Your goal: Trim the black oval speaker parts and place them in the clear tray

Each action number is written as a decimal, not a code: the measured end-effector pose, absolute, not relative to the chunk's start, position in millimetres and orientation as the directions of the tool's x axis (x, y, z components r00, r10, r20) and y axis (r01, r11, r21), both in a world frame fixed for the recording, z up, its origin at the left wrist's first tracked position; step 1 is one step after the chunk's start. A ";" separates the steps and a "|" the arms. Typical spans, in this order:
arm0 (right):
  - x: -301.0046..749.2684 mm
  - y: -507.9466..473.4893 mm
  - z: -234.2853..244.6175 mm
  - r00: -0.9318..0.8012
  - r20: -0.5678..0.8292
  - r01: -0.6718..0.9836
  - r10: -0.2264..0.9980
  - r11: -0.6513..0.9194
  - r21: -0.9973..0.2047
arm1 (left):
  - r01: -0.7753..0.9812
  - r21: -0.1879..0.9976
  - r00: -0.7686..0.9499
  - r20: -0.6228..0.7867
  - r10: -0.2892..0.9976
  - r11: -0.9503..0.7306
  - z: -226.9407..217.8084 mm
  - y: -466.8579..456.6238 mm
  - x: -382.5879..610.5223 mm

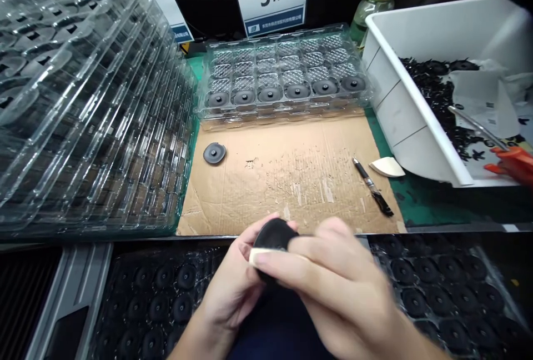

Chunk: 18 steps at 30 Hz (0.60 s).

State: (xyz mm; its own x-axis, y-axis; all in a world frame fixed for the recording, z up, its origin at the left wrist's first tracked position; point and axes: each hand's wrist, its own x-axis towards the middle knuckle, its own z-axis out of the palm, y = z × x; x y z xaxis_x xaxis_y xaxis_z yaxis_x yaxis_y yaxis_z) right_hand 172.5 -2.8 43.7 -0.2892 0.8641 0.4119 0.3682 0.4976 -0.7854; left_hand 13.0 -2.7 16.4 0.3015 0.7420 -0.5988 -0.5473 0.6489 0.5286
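Observation:
Near the table's front edge, my left hand (233, 276) is closed around a black round plastic part (275, 236), which is tilted. My right hand (345, 276), slightly blurred, lies across the front of this part. Between its fingers is a small cream-coloured pad (253, 255), pressed against the part; only its edge shows. A similar cream wedge-shaped pad (387, 167) rests at the right of the cardboard sheet (266, 182). One more black round part (214, 153) lies on the cardboard's left side.
A clear tray (287, 65) at the back has black parts in its front row. Stacked trays (91, 104) rise at left. A knife-like pen tool (372, 186) lies right, beside a white bin (420, 110) with black scraps and orange-handled pliers (512, 160). Filled trays (145, 304) sit below.

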 end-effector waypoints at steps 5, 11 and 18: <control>187.5 15.3 -14.6 -0.051 0.013 0.326 0.999 0.029 -0.945 | -0.584 0.503 0.263 -0.625 0.735 0.637 10.1 1.2 13.0; 192.9 13.3 -62.8 0.016 -0.036 0.451 0.999 -0.040 -0.892 | -0.643 0.480 0.327 -0.534 0.780 0.597 -0.3 -3.2 3.9; 149.8 4.5 32.3 -0.078 0.354 0.438 0.932 0.351 -0.828 | -0.602 0.518 0.325 -0.537 0.779 0.608 1.1 -0.9 7.4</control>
